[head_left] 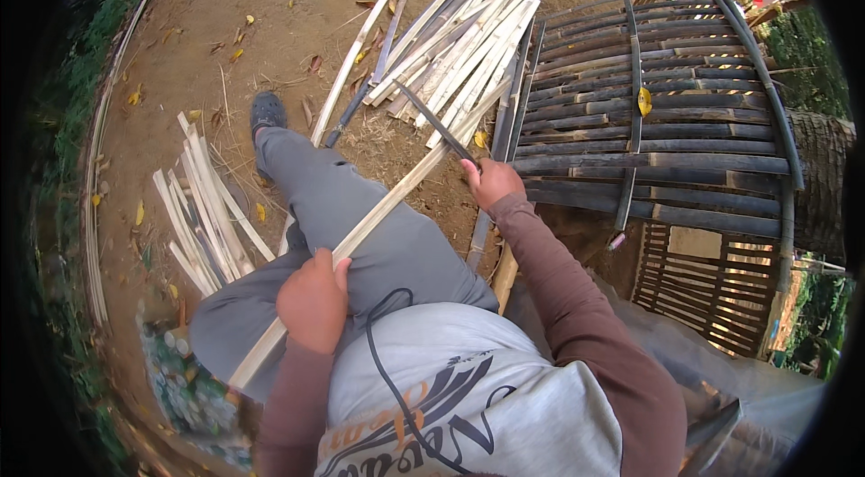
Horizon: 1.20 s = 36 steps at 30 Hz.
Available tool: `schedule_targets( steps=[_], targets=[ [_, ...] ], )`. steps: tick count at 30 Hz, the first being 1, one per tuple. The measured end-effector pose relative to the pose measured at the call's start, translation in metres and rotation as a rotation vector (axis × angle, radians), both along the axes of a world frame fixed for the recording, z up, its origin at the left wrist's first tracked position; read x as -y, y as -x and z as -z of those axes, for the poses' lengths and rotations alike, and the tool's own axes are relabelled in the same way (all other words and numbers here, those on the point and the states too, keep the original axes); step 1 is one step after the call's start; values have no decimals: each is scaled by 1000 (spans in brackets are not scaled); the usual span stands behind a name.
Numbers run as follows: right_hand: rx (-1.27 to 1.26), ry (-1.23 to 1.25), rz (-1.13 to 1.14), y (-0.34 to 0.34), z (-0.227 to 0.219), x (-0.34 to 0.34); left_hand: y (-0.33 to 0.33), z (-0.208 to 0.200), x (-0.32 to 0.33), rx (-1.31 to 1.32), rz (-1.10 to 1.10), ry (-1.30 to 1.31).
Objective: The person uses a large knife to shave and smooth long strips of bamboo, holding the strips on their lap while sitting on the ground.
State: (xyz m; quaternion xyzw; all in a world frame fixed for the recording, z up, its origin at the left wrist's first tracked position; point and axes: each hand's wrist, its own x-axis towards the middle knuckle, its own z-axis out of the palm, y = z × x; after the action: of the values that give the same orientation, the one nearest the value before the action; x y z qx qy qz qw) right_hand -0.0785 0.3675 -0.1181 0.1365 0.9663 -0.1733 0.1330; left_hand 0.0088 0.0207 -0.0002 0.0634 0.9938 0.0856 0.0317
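Your left hand (312,301) wraps around a long, flat, pale wooden strip (387,206) slanting over your grey trousers (338,193), your right hand (494,182) grips a dark, narrow knife (434,121) crossing it, right arm (577,283) stretched forward.

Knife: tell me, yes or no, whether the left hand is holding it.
No, the knife is in the right hand, while the left hand grips the strip.
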Motion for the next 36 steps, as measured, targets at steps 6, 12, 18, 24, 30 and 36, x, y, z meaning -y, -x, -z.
schedule_targets(
  steps=[6,12,18,24,30,36],
  targets=[
    [-4,-7,122,0,21,-29,-16,-32,33,28,-41,64],
    [-56,43,-6,7,-14,-11,-24,-53,52,49,-116,75],
    [-44,40,-68,4,-4,-8,-32,-89,103,13,-156,135],
    [-50,55,-61,23,10,6,-44,-88,122,39,-158,165],
    [29,36,273,53,62,-50,-41,-91,127,9,-123,187],
    [-29,151,188,41,26,-16,-51,-87,132,17,-173,130]
  ],
)
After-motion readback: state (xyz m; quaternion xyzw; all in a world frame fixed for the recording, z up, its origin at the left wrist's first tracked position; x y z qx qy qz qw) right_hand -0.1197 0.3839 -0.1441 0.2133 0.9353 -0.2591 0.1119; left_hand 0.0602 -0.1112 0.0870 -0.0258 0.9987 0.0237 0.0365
